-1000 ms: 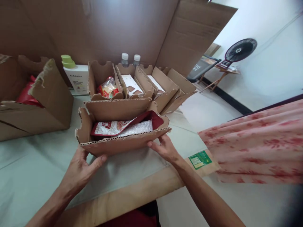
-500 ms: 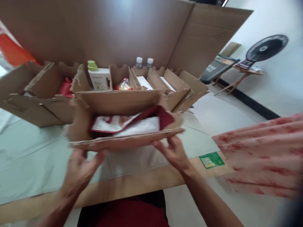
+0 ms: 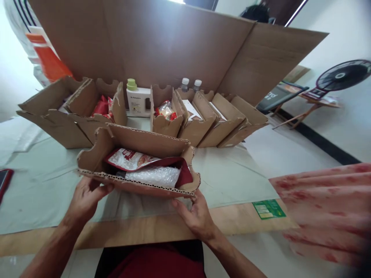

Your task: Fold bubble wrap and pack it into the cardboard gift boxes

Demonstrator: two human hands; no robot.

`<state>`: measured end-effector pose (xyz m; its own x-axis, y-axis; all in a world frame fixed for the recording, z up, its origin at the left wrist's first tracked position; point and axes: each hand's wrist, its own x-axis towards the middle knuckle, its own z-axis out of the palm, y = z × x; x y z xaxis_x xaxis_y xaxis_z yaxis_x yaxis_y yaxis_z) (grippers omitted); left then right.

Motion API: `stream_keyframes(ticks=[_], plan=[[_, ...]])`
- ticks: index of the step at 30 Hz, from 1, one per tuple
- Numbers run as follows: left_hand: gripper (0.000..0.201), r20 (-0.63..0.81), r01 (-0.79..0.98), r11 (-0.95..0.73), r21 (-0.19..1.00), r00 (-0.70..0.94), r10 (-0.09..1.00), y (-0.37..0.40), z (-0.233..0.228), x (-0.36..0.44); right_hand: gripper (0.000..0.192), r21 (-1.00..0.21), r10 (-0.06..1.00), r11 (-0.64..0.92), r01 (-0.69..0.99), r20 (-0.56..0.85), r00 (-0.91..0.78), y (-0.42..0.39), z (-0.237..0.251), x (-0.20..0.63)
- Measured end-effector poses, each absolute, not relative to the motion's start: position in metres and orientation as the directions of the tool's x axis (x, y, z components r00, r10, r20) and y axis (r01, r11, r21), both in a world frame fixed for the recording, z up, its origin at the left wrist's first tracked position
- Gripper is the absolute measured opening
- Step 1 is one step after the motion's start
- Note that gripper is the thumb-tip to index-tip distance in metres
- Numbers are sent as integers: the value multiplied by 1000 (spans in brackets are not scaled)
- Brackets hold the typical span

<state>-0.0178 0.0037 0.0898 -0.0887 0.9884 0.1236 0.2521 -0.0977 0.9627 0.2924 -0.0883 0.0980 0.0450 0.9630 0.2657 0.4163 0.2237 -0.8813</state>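
Cardboard box (image 3: 147, 138) is held by left grip (image 3: 85, 199) and right grip (image 3: 197, 216), packet (image 3: 131, 158) lettering unreadable

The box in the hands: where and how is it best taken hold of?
Likely by its short ends, left hand from the left, right hand from the right: the box is long and open-topped, and each end's rim dips.

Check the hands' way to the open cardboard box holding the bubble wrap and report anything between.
Nothing visible stands between: the left hand is on the open cardboard box at its near left end, the right hand at its near right. The bubble wrap lies behind the near wall.
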Motion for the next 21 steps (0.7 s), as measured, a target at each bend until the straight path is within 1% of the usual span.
stream_keyframes(ticks=[2, 4, 5, 8, 10, 12, 14, 17, 21], plan=[[44, 69, 122, -59, 991, -80, 994, 18, 92, -10, 55, -862, 960, 225, 454, 276, 48, -92, 90, 304], [53, 61, 110, -49, 993, -104, 993, 15, 91, -2, 50, -848, 956, 206, 487, 282, 85, -91, 85, 320], [58, 64, 117, -47, 992, -144, 987, 7, 88, 1, 50, -852, 954, 190, 488, 277, 111, -87, 84, 328], [75, 48, 130, -8, 992, -312, 949, -33, 70, 13, 63, -897, 962, 151, 416, 229, 146, -58, 85, 340], [85, 1, 115, 39, 993, -328, 945, -58, 55, 26, 69, -936, 980, 145, 320, 180, 85, -33, 87, 340], [89, -23, 107, 53, 993, -265, 964, -69, 44, 44, 64, -966, 992, 124, 226, 122, -23, -14, 90, 335], [91, 20, 123, 3, 992, -186, 982, -64, 43, 59, 56, -975, 991, 112, 190, 96, -92, -8, 92, 329], [96, 85, 154, -75, 985, -56, 995, -40, 53, 68, 47, -961, 990, 137, 241, 126, -62, -21, 91, 326], [100, 122, 166, -151, 974, 176, 977, -26, 65, 53, 44, -929, 987, 137, 343, 158, 35, -45, 85, 321]])
